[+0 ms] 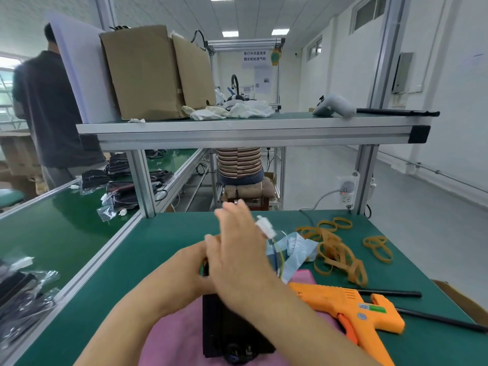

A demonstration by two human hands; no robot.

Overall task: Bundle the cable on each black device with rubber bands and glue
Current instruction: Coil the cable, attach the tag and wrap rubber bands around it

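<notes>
I judge I'm gathering the cable (pixel 276 256): my left hand (pixel 191 262) grips the top of the black device (pixel 227 320) on the pink cloth (pixel 174 336), my right hand (pixel 237 257) crosses it, its grip too blurred to tell, and next comes a rubber band (pixel 335 250).

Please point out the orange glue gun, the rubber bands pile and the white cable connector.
Orange plastic glue gun (pixel 340 299): head view, on its barrel.
Pile of tan rubber bands (pixel 332 243): head view, on loops in the middle.
White plastic cable connector (pixel 264 226): head view, on its housing.
</notes>
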